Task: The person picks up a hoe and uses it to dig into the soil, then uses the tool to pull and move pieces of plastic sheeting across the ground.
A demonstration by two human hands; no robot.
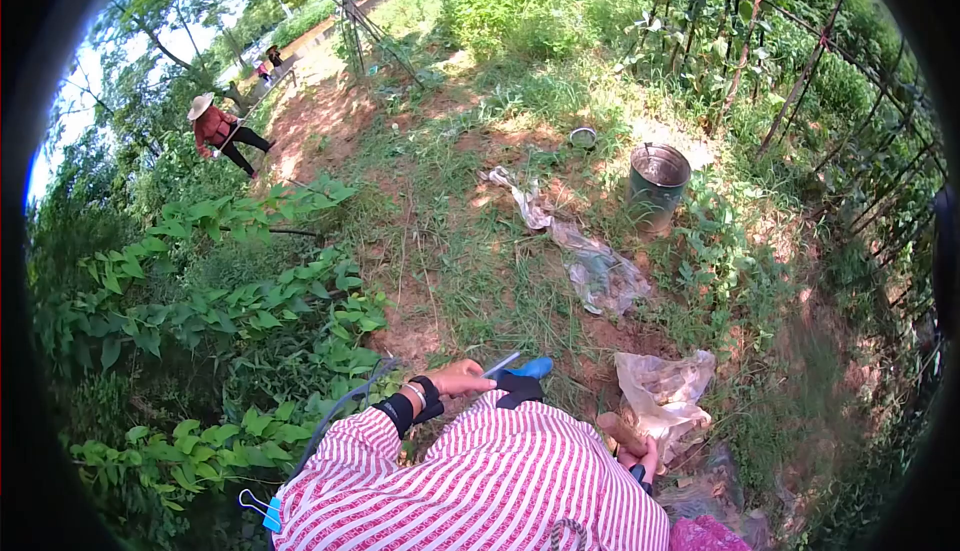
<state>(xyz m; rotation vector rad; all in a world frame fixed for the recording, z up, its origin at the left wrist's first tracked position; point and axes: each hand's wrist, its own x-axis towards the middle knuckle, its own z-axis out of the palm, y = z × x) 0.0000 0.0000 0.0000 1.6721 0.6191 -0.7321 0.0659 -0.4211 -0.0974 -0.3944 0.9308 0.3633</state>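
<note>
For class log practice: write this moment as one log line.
left hand: holds blue-handled metal tool | right hand: beside crumpled clear plastic bag

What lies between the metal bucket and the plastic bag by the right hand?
A crumpled clear plastic sheet on grass and red soil, between the bucket and the bag by the right hand, in the head view.

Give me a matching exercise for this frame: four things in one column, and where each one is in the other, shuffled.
1 grey metal bucket
2 blue-handled tool
3 crumpled pale plastic bag
4 person in a straw hat

A beside the right hand
B far off, upper left
C upright near the cane trellis
D in the left hand

Pairs: 1-C, 2-D, 3-A, 4-B
</note>
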